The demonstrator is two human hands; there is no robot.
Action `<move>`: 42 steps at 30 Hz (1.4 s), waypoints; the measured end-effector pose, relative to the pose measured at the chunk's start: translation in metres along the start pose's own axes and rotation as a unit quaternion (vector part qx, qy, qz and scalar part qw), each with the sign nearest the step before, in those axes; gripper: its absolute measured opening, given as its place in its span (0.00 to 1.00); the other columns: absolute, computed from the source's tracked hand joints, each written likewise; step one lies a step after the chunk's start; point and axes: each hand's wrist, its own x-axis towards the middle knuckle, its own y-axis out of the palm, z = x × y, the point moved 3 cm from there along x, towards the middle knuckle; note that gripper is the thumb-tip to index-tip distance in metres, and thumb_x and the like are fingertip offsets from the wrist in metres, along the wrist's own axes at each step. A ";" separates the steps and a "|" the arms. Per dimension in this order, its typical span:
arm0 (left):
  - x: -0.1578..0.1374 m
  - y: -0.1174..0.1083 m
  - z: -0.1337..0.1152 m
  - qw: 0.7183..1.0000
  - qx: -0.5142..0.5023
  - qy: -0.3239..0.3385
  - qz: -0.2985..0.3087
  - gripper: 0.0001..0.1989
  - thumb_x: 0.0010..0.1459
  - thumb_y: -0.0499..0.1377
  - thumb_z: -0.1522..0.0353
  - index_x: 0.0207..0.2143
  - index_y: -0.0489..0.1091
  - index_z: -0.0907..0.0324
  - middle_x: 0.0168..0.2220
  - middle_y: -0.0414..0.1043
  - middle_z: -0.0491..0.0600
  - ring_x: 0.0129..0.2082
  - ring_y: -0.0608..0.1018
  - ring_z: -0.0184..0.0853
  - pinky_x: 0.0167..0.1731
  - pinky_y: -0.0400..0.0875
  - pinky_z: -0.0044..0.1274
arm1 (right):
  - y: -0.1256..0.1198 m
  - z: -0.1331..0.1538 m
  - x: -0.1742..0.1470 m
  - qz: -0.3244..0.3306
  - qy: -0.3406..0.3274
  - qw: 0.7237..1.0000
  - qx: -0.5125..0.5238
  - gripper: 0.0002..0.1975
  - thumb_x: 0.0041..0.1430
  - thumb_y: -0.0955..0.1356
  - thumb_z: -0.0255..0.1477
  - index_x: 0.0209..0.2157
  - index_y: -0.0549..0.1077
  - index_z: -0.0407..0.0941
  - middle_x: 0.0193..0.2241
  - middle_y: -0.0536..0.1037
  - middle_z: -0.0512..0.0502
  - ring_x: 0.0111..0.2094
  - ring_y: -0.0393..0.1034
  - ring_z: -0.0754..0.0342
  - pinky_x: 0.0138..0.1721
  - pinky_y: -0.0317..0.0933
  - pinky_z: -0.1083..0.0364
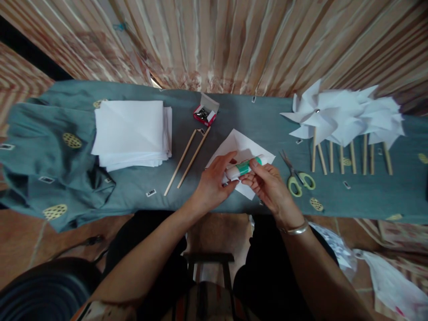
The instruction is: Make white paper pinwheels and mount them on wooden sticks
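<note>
Over a white sheet of paper [234, 140] I hold a glue stick [244, 167] with a white and green body, tilted slightly up to the right. My right hand [272, 187] grips its right part between thumb and curled fingers. Around its white left end curve the thumb and fingers of my left hand [214, 183]; the palm side is partly hidden. The paper lies turned at an angle on the cloth, its lower middle covered by my hands.
A stack of white paper [132, 129] lies left. Two wooden sticks [187, 160] sit near an open red box [203, 115] of small metal pieces. Green-handled scissors [296, 176] lie right of my hands. White paper pinwheels [337, 113] on sticks lie far right on the green tablecloth [264, 118].
</note>
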 end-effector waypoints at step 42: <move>-0.023 -0.070 0.019 0.989 0.113 -0.039 -0.084 0.14 0.61 0.58 0.65 0.47 0.71 0.60 0.42 0.73 0.51 0.41 0.76 0.35 0.44 0.72 0.27 | -0.001 0.013 -0.026 0.009 -0.201 0.909 -0.366 0.23 0.57 0.66 0.51 0.33 0.78 0.45 0.24 0.76 0.49 0.26 0.67 0.55 0.27 0.59 0.57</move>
